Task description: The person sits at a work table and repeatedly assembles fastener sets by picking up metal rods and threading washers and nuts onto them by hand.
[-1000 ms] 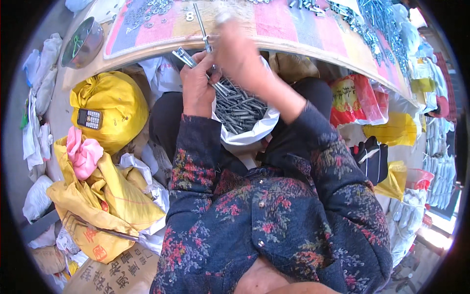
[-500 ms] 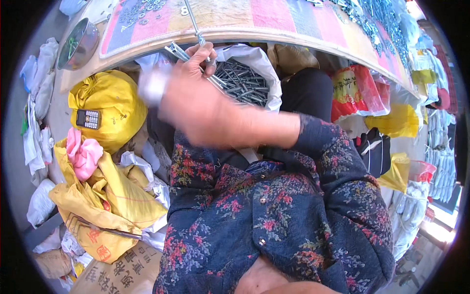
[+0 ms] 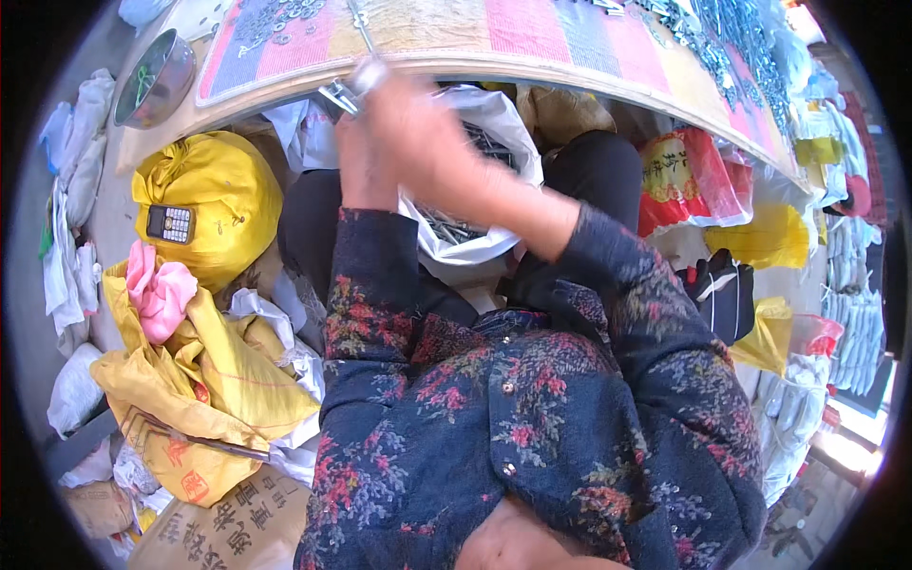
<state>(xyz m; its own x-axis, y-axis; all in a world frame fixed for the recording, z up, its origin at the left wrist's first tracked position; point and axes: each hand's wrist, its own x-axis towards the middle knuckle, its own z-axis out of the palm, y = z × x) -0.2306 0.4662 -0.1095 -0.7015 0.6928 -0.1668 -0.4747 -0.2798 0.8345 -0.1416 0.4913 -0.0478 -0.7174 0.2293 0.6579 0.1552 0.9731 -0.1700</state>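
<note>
My left hand (image 3: 365,171) is raised near the table's front edge, its fingers mostly covered by my right hand. Silver bolts (image 3: 339,97) stick out at its left side, and it appears closed round them. Across it lies my right hand (image 3: 413,119), smeared by motion, so its fingers cannot be made out. A blurred whitish patch shows at its fingertips. Just beyond is a thin metal rod (image 3: 362,27), slanting over the cloth. Below both hands, between my knees, an open white bag (image 3: 527,147) holds many dark grey bolts (image 3: 454,228).
The table's striped cloth (image 3: 532,28) carries washers (image 3: 285,27) at the left and a heap of metal parts (image 3: 722,62) at the right. A metal bowl (image 3: 157,81) sits at the left corner. Yellow sacks (image 3: 214,204), a phone (image 3: 171,224) and a red bag (image 3: 679,180) surround my legs.
My right hand has swung from the left up to the rod's lower end, in front of my left hand. My left forearm has come into view, and more of the bag's rim shows.
</note>
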